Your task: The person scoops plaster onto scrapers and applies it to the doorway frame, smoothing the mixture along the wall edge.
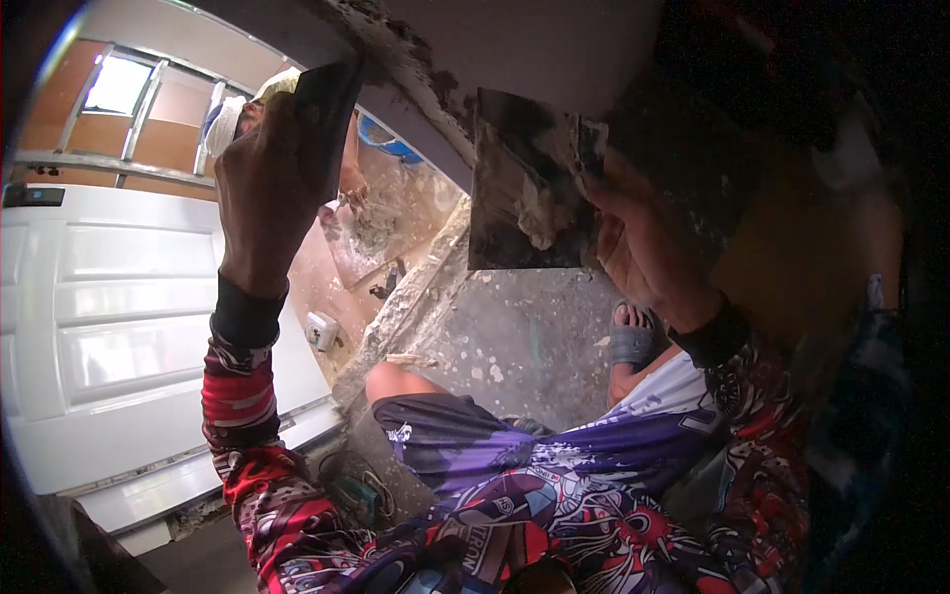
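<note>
My left hand (259,193) is raised at the upper left, its fingers wrapped round a dark, flat-bladed trowel (332,114). The blade's far end is up against the wall edge (411,74), where rough grey mortar shows. On the right, my right hand (643,233) grips the side of a dark square plate (495,223). A smeared lump of wet grey mortar (539,213) lies on that plate, just below the wall's underside. Deep shadow covers part of my right fingers.
Beyond the wall edge a co-worker's hand (353,185) is near mortar on the floor, with a blue tub (388,141) behind. A white panelled door (139,307) stands left. A white box (321,331) and a corded item (358,490) lie low. The right side is very dark.
</note>
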Available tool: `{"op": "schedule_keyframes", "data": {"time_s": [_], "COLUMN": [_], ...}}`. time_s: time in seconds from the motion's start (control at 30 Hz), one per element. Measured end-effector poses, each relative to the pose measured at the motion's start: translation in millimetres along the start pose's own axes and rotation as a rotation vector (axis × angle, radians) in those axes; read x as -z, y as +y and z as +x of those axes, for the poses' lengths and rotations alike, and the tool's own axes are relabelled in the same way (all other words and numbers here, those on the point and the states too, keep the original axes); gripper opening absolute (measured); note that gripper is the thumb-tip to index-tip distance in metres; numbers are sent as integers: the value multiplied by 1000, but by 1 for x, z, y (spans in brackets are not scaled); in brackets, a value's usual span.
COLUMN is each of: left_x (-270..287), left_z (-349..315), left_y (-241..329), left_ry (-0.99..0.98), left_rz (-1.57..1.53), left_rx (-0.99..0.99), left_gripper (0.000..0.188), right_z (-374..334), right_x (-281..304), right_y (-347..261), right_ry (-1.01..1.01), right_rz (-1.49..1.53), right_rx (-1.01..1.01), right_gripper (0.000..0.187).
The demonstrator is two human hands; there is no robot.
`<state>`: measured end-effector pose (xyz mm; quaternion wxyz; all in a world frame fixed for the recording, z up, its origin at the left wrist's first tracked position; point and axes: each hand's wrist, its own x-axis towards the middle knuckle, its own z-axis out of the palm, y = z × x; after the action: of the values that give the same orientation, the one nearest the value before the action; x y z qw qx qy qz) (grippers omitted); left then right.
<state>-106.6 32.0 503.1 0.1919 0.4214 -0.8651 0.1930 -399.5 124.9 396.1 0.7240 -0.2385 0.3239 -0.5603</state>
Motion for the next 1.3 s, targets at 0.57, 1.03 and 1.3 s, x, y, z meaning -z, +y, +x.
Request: {"op": "schedule_keyframes", "data": {"time_s": [0.57, 1.03, 1.3], "left_x": [-33, -117, -46], "left_z": [-18, -87, -123], "left_y": [10, 29, 62], "left_ry": [-40, -347, 34], "left_rz": [-92, -144, -711], "left_rx": [73, 139, 500], "left_gripper": [13, 13, 27], "right_z": [5, 5, 1], "right_x": [15, 4, 27], "right_y": [3, -3, 13], "right_ry": [4, -38, 87], "right_rz": [38, 97, 54], "right_rx": [-36, 18, -213], "right_gripper": [35, 29, 32]}}
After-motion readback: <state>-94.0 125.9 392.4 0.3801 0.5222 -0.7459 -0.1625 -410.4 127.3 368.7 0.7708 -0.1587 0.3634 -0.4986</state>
